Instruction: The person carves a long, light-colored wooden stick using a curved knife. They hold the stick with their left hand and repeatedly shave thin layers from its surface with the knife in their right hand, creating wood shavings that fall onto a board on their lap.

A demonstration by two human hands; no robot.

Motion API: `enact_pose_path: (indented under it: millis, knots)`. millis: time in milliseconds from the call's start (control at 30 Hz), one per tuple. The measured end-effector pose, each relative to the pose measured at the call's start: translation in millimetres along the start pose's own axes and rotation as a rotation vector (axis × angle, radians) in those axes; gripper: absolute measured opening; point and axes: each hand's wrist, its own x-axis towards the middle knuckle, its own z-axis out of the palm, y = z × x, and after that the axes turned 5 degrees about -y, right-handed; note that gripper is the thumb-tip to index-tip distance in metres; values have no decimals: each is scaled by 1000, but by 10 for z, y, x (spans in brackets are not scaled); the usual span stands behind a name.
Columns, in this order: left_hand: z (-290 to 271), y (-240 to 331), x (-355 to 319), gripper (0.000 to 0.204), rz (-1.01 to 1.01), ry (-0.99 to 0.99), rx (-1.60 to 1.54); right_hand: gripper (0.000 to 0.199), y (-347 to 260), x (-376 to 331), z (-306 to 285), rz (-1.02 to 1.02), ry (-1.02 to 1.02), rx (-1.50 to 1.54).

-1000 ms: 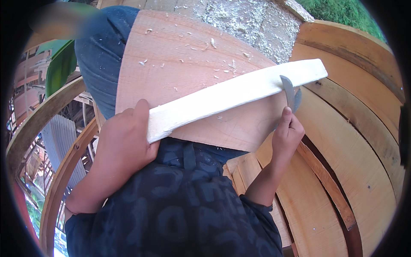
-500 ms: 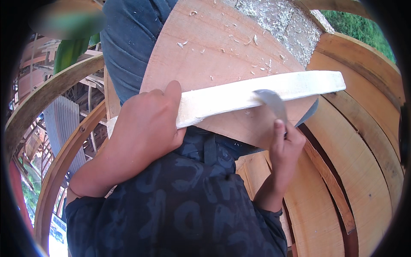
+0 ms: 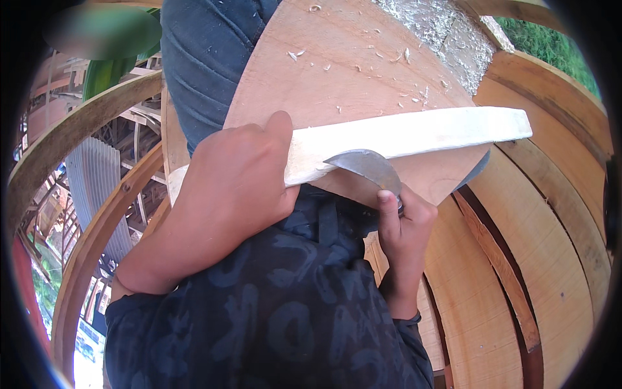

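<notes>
The curved white strip (image 3: 421, 133) lies slantwise over the wooden board (image 3: 337, 78) across the person's trousered legs (image 3: 204, 71), its left end jutting past the left hand (image 3: 236, 178). That hand's grip is clamped around the strip; the right hand (image 3: 409, 225) has its grip closed on the curved knife (image 3: 369, 166), which overlaps the strip's lower edge, though contact is hard to tell. The strip seems light, stiff and easily dented, best held near its left end.

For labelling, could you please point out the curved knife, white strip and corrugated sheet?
Curved knife (image 3: 369, 168), head view: its blade.
White strip (image 3: 414, 133), head view: its broad face.
Corrugated sheet (image 3: 97, 187), head view: its ribbed face.
</notes>
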Motion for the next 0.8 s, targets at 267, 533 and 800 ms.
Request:
enact_pose_path:
  millis: [267,533,800]
  knots:
    - [24,-31,-5,30,-33,-19,-50,43,-69,0,-13,17,-17,-7]
    - [20,-31,-6,30,-33,-27,-39,45,-111,-55,86,33,-53,67]
    - [18,-36,-13,30,-31,-19,-54,47,-152,-58,120,9,-94,44]
